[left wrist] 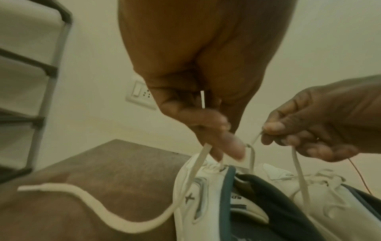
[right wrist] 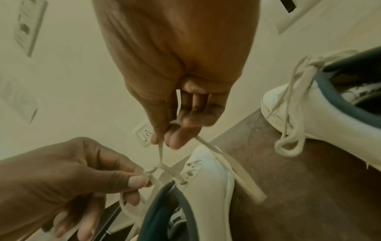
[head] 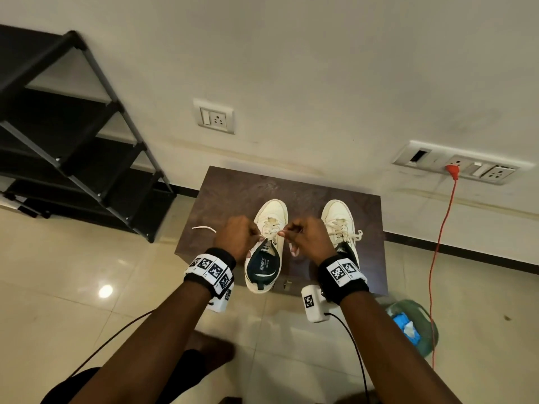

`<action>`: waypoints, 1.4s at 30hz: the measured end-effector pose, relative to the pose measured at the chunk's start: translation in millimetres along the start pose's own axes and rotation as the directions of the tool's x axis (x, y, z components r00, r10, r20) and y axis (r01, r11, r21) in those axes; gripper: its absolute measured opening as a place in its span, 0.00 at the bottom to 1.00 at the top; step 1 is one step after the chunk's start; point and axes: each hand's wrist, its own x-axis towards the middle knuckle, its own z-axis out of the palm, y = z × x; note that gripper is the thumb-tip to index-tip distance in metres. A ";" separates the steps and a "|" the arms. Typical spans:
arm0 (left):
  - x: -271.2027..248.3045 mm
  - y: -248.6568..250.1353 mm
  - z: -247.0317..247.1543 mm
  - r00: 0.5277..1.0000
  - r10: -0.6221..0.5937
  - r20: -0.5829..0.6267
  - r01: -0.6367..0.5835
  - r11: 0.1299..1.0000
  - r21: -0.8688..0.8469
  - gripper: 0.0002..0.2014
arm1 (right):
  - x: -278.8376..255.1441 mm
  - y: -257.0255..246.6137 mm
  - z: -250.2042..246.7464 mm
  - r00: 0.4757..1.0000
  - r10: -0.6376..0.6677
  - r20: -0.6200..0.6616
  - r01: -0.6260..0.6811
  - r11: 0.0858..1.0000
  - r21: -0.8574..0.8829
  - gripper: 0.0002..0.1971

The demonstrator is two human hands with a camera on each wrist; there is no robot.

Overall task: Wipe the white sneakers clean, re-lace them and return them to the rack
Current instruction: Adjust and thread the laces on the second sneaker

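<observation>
Two white sneakers stand toes away from me on a dark brown box (head: 364, 205). The left sneaker (head: 267, 246) has its lace (left wrist: 198, 164) threaded through the eyelets, and both ends are lifted above the tongue. My left hand (head: 242, 237) pinches one lace end, whose loose tail (head: 204, 228) trails left over the box. My right hand (head: 306, 237) pinches the other end, and the two strands cross between the hands in a small knot (right wrist: 152, 169). The right sneaker (head: 339, 225) sits untouched with its lace tied in a bow (right wrist: 292, 114).
A black shoe rack (head: 73, 147) stands at the left against the wall. Wall sockets (head: 214, 116) sit behind the box, and an orange cable (head: 443, 228) hangs from a right socket to the floor. A green bucket with a blue cloth (head: 411, 325) is on the tiles at right.
</observation>
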 end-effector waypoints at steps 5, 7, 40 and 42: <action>-7.6 6.9 -9.0 0.993 0.113 -0.029 -0.110 0.991 0.078 0.08 | -2.6 -11.6 -5.1 0.992 -0.112 -0.056 0.100 0.979 -0.177 0.06; -8.1 7.8 -12.9 0.988 0.152 -0.034 -0.146 0.982 0.123 0.10 | -1.6 -16.9 -10.1 0.988 -0.134 -0.072 0.116 0.971 -0.211 0.05; 3.1 -21.0 21.0 0.986 0.158 -0.047 -0.142 0.958 0.251 0.08 | 5.2 30.0 42.1 0.985 -0.095 -0.141 0.043 0.941 -0.337 0.04; 1.1 -23.3 18.6 0.988 0.152 -0.040 -0.136 0.953 0.269 0.09 | 3.1 27.7 40.6 0.981 -0.145 -0.129 0.080 0.908 -0.411 0.05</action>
